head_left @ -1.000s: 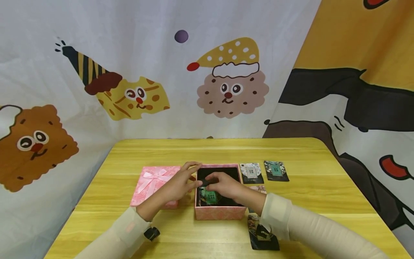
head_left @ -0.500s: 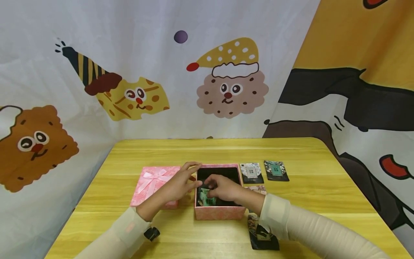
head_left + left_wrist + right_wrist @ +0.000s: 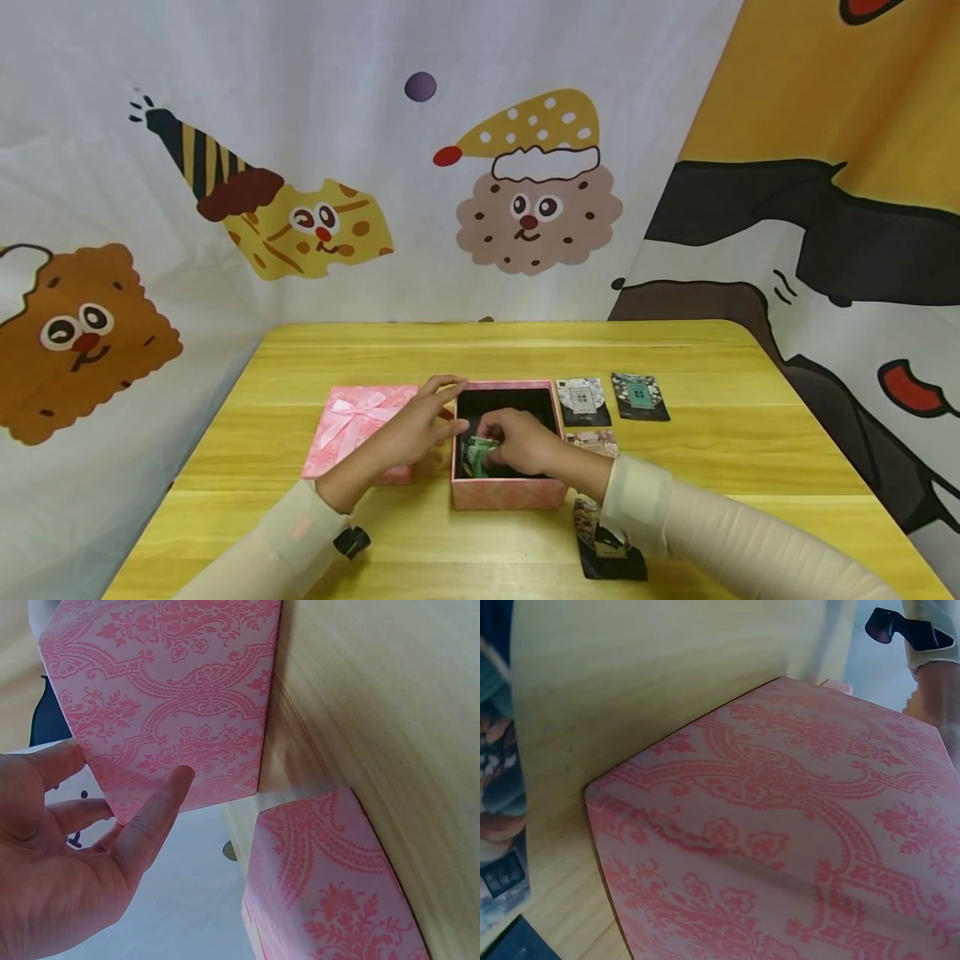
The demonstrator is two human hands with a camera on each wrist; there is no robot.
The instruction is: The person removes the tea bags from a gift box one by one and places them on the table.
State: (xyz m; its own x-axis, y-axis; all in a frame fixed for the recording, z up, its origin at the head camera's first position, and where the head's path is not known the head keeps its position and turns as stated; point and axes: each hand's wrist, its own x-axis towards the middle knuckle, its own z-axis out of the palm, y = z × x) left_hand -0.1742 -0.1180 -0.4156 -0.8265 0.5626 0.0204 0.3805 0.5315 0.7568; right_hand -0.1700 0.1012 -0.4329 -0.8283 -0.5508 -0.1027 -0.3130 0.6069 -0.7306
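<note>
In the head view an uncovered pink box (image 3: pixel 510 497) with a dark inside stands mid-table. My left hand (image 3: pixel 415 423) holds its left wall near the back corner, thumb at the rim. The left wrist view shows a fingertip (image 3: pixel 180 776) against the patterned outer wall. Down inside the box, my right hand (image 3: pixel 521 442) pinches a small green printed packet (image 3: pixel 476 457) near the front left; its fingertips are partly hidden. From the right wrist only the box's outer wall (image 3: pixel 765 825) and table show, with the hand out of sight.
The pink lid (image 3: pixel 352 417) with a ribbon bow lies left of the box. Flat packets lie to the right: a white one (image 3: pixel 582 402), a dark green one (image 3: pixel 640 396), a brownish one (image 3: pixel 600 442) partly under the right forearm, and a black one (image 3: pixel 611 550) nearer the front.
Inside the box, my right hand has shifted slightly down and toward the front, onto the green packet, which now looks tilted and partly covered. The left hand has stayed put.
</note>
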